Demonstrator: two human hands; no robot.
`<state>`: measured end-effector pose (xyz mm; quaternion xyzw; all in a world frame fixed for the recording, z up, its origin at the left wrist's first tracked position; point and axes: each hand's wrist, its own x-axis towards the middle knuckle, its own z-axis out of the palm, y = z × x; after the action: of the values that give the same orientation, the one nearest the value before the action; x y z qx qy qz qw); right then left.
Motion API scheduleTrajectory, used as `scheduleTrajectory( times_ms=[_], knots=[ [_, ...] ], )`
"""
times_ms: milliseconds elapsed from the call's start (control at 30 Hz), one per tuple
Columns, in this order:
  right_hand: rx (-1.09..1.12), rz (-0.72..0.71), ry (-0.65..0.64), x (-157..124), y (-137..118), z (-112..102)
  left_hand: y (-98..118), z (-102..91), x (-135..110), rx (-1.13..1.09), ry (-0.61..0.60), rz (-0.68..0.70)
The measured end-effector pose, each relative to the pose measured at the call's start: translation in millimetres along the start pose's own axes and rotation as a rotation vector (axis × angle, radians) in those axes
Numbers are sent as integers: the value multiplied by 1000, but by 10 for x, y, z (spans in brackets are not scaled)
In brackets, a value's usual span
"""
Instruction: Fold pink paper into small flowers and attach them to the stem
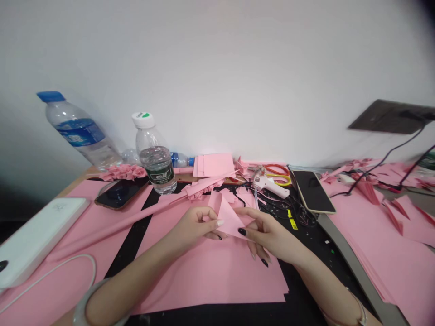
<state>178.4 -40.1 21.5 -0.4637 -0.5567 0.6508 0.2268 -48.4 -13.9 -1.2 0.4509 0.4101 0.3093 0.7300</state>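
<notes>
Between my two hands is a small piece of pink paper (230, 218), curled over at its top left into a loop or fold. My left hand (200, 222) pinches its left side between thumb and fingers. On the right side, my right hand (263, 233) grips the same piece, thumb in front and fingers behind. Both hands are above large pink sheets (210, 276) lying on a black mat (292, 290). Just beyond the hands are folded pink paper pieces (199, 189) and a long rolled pink paper stick (136, 222).
A glue gun (270, 184) and scissors (278, 170) lie at the back, near a phone (313, 191). Water bottles (154, 158) stand left, beside another phone (121, 194) and a white power bank (44, 240). Pink sheets (390, 253) lie at right. A cable (384, 158) hangs from the wall socket (387, 117).
</notes>
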Motion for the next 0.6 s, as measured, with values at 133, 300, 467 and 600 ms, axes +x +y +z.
scheduleTrajectory(
  times_ms=[133, 300, 467, 600],
  knots=[
    [-1, 22, 2, -1, -15, 11, 2, -5, -1, 0, 7, -14],
    [-22, 33, 9, -4, -38, 27, 41, 10, -11, -4, 41, -37],
    [-86, 44, 59, -2, -58, 40, 68, 24, -15, 26, 70, -36],
    [-149, 39, 142, -1, -76, 61, 62, 18, -11, 14, 90, 14]
  ],
)
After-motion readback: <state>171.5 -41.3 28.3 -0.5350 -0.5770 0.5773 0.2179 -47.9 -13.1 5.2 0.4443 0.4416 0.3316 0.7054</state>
